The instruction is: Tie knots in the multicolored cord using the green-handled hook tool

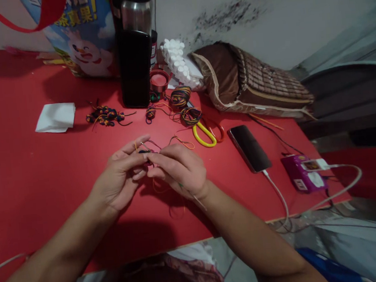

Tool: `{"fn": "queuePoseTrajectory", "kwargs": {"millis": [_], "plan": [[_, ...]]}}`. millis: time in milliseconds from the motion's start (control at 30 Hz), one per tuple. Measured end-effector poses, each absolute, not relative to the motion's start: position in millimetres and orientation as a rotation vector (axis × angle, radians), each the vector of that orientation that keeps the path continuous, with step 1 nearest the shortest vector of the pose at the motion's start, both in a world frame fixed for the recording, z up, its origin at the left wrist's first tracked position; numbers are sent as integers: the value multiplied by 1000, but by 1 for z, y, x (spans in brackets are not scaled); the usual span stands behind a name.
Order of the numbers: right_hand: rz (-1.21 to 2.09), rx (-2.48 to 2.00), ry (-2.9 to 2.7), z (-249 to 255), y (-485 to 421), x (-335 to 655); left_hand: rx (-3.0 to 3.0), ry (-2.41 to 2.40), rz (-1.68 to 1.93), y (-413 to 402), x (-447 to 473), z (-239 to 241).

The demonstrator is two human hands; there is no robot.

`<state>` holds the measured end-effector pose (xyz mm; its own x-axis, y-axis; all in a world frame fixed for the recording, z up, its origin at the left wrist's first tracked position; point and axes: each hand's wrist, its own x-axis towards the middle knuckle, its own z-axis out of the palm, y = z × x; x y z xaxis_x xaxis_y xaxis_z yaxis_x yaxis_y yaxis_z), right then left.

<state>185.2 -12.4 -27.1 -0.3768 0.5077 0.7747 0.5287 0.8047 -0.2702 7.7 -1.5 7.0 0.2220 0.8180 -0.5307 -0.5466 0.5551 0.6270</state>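
Observation:
Close together over the red table, both hands work on a small dark crochet piece (144, 152) of multicoloured yarn. My left hand (120, 173) pinches the piece, with an orange strand running up by its fingers. In my right hand (180, 168) is a thin metal crochet hook (198, 201); its tip shows near the left fingertips and its shaft sticks out below the palm. Fingers hide most of the piece. Loose yarn (184, 142) loops beside the right hand. Beyond lie a yarn ball (180, 96), another yarn bundle (190, 115) and yellow-and-red-handled scissors (204, 135).
Knotted yarn pieces (105, 116) and folded white paper (56, 117) lie left. A black phone (135, 68) leans on a bottle (137, 16) beside a printed bag (83, 40). Rightward are a charging phone (249, 148), a purple pack (301, 175) and a brown cushion (255, 78).

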Motion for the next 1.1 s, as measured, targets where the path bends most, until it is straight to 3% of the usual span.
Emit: {"fn": "queuePoseTrajectory", "kwargs": {"millis": [167,400,1100], "plan": [[-256,-783,-2078,-27,-15,177,697,1021,1219,-8,10,5],[-58,-894,-1990,-13,-29,177,1142,1129,1306,-5,5,8],[1158,-1052,-1117,-6,-18,184,1066,956,1171,1,-3,-2]]}}
